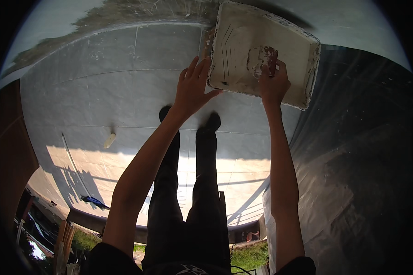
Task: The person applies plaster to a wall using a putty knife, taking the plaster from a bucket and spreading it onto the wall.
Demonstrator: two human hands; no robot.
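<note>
A shallow rectangular tray [289, 36], off-white inside with crusted paint on its rim, is at the upper right. My right hand [275, 85] reaches over its near side, fingers closed on a reddish-brown block [272, 61] smeared with whitish paint. The block's exact kind is unclear. Beside it on the tray's inner face is a patch of flaky, pale residue [257, 62]. My left hand [195, 89] is at the tray's left edge, fingers stretched out and thumb pointing along the near rim. Whether it bears the tray's weight cannot be seen.
Grey floor tiles [101, 96] lie below, sunlit nearer me. On the left are a pale bottle-shaped object [109, 140] and a long pole [75, 167] with a blue head [94, 201]. Plastic sheeting [326, 201] covers the right side. My dark shoes [209, 123] are below the tray.
</note>
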